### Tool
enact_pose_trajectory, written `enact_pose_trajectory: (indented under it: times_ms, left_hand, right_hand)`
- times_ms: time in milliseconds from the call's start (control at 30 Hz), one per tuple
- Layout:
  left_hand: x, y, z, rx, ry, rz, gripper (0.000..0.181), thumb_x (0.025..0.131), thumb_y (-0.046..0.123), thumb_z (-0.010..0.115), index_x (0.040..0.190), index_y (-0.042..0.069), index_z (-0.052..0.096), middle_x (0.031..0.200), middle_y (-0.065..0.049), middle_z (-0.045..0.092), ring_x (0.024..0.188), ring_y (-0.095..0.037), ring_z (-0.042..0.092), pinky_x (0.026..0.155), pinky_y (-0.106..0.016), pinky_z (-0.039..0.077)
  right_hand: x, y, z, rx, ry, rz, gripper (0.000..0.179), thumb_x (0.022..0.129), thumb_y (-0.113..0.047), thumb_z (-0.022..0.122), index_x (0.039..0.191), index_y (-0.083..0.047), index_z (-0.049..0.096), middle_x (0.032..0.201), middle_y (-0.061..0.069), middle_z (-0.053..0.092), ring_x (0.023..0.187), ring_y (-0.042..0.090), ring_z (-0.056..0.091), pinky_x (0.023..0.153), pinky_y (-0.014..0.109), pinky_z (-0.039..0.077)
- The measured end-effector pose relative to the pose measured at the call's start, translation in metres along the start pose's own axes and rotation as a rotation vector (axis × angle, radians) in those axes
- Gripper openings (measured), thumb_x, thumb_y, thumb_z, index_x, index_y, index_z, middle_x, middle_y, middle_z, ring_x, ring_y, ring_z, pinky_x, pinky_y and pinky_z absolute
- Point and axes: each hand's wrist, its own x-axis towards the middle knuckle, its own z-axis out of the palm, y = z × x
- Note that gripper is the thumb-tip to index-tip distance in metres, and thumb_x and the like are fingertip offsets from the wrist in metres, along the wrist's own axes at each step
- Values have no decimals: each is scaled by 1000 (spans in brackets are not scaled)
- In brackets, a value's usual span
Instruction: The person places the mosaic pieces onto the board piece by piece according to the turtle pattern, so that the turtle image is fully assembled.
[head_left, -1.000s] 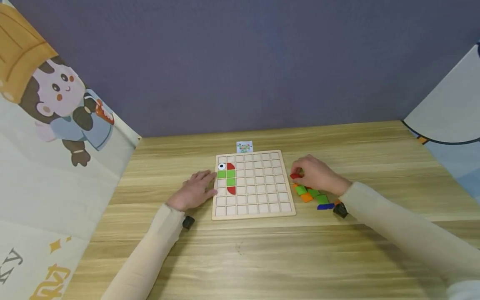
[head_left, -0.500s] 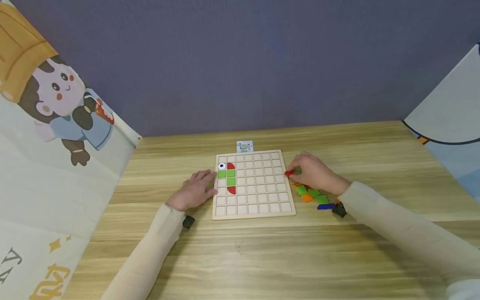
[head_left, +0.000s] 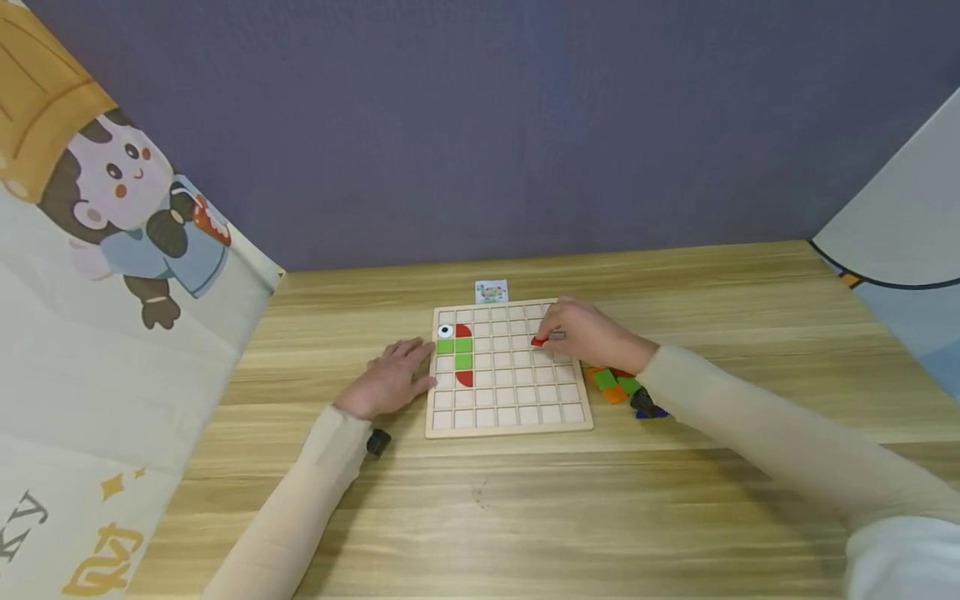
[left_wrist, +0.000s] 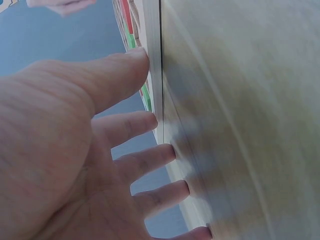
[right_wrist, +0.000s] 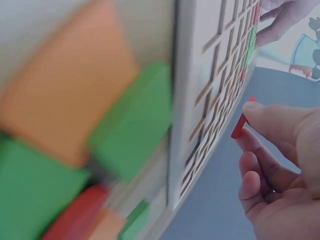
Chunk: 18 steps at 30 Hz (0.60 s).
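My right hand pinches a red tile between thumb and index finger, above the right part of a wooden grid board. In the right wrist view the tile is on edge, apart from the board. My left hand rests at the board's left edge; its thumb and index fingertip touch the rim in the left wrist view, fingers spread. In the board's left columns lie an eye tile, several green tiles, an upper red quarter-round tile and a lower one.
Right of the board lies a loose pile of tiles: orange, green, red and blue, partly hidden by the right wrist's black camera. A small picture card lies behind the board. A dark wall rises behind the table.
My right hand has moved left from the tile pile to over the board, carrying the red tile. My left hand has stayed at the board's left edge.
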Motion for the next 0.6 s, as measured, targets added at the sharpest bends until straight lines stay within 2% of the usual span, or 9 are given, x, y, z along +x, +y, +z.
enact_pose_trajectory:
  times_ms: [67,233,333,433,500,600]
  left_hand:
    - [0,0,0,0,0,0,63,98,37,49,150,8,26,153,-18,20,137,-42,18,102,-65,21]
    - [1,0,1,0,2,-3,63,98,37,49,150,9,26,154,-17,20,137,-42,18,102,-65,21]
    - [3,0,1,5,0,-3,63,98,38,49,150,10,26,154,-17,20,137,-41,18,102,-65,22]
    - [3,0,1,4,0,-7,63,98,38,49,150,9,26,154,-16,20,137,-41,18,102,-65,21]
    - [3,0,1,3,1,-12,63,98,38,49,150,9,26,154,-16,19,138,-41,18,102,-65,21]
    - [3,1,1,-4,1,-20,63,98,37,49,150,9,26,154,-16,19,138,-40,17,103,-65,20]
  right_hand:
    - [7,-4,2,5,-16,-21,9,80,-10,76,90,-11,77,89,-3,66,85,16,55,78,35,47]
    - [26,-12,11,34,-70,-39,11,81,-9,76,91,-12,77,90,-3,66,88,15,57,94,41,40]
    - [36,-16,16,48,-101,-45,12,81,-9,75,93,-12,76,91,-4,66,88,13,57,102,40,34]
    - [46,-18,20,58,-117,-45,13,81,-8,75,93,-13,76,90,-4,66,86,12,57,95,34,41]
    - [53,-19,24,52,-120,-46,12,80,-9,76,92,-12,76,89,-4,66,84,12,56,84,31,46]
    - [62,-20,30,44,-137,-43,10,80,-9,76,90,-11,77,87,-4,67,83,12,54,78,29,46]
